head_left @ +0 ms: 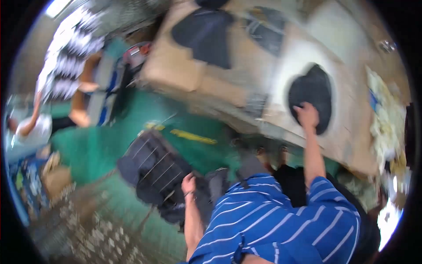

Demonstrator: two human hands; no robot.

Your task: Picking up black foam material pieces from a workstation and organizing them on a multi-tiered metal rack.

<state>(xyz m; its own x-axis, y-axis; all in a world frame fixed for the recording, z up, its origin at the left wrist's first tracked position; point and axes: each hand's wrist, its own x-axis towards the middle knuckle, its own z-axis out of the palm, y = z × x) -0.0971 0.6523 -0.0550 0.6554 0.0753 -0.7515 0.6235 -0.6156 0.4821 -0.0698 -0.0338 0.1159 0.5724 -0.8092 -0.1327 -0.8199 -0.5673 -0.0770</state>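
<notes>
Three dark fabric pieces lie on the worktop (220,92): my right hand (307,115) presses flat on the nearest rounded black piece (313,90), two more beyond it. My left hand (189,184) grips a stack of dark stitched pieces (154,169) down by my side. One person in stripes (72,48) stands far left. The picture is blurred.

Bright daylight; heavy motion blur; fisheye-bent edges.
</notes>
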